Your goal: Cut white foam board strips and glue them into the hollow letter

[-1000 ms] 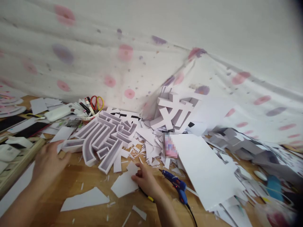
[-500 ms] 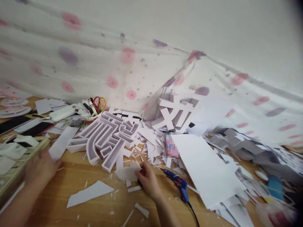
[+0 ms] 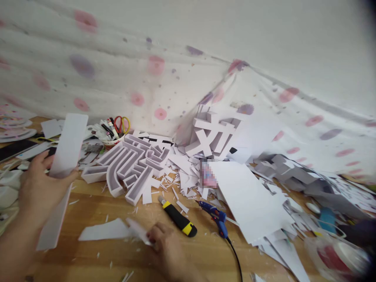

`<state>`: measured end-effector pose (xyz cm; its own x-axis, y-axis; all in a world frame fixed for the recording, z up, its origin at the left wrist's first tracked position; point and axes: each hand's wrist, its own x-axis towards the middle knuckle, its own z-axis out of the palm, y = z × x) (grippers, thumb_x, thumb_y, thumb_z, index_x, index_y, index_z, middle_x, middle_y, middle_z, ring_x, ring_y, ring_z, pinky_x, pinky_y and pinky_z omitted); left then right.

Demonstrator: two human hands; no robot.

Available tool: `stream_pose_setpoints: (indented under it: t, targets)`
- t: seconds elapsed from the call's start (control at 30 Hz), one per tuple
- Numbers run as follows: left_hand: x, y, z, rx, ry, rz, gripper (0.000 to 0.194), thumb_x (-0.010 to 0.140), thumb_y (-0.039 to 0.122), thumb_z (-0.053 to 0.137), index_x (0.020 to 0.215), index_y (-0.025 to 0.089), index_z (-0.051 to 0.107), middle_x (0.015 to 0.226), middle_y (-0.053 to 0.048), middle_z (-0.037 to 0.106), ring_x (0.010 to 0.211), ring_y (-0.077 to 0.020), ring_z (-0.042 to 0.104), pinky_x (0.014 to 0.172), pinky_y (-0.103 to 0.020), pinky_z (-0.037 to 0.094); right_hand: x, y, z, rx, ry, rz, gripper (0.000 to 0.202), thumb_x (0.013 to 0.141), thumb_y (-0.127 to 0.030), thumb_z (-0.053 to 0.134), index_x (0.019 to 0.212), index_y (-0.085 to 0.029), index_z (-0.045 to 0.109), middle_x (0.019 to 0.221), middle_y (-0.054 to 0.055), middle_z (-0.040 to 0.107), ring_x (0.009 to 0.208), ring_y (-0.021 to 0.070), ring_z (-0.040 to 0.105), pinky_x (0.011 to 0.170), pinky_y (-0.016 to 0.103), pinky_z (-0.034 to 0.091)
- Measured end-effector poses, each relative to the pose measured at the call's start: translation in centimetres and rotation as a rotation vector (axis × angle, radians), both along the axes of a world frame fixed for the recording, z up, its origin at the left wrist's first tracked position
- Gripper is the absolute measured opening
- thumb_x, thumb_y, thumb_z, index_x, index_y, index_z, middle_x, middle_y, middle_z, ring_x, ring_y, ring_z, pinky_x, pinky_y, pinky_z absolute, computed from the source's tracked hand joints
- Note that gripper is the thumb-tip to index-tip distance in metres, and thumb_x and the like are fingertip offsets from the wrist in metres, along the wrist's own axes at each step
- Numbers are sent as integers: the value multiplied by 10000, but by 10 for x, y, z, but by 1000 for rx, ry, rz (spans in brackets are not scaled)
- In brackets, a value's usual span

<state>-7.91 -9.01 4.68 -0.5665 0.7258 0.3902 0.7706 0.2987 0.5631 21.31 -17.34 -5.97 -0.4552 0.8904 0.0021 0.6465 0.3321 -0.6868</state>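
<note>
My left hand [image 3: 44, 188] is closed around a long white foam board strip [image 3: 69, 143], which stands tilted over the left of the table. In my right hand [image 3: 164, 239] a small white foam board piece [image 3: 138, 231] is pinched, smeared by motion. Its far end overlaps a pointed white offcut [image 3: 102, 230] lying on the wood. A black and yellow utility knife [image 3: 178, 216] lies just beyond my right hand. Right of the knife rests a blue hot glue gun [image 3: 216, 216] with a black cord. Farther back sits a hollow white character shape [image 3: 132, 166] with upright walls.
A second white character [image 3: 214, 133] leans at the back near the curtain. White scraps [image 3: 188, 176] are heaped between the two characters. On the right lies a large white board [image 3: 252, 199]. A cup of pens and scissors [image 3: 113, 137] stands at the back left.
My left hand has lifted the strip upright and moved it right. My right hand has come nearer with its small piece, uncovering the utility knife.
</note>
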Motion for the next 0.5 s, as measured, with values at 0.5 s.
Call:
stream_pose_setpoints:
  t: [0.5]
  targets:
    - [33,0,1,225,30,-296,731,717,369,653,1355,190,346,1302,-77,538,1101,-228,545,923,-359,441,-83,-2,-5,-88,85,197,114,671,-233,632,776,-206,594,780,2,613,704,163,551,621,230,406]
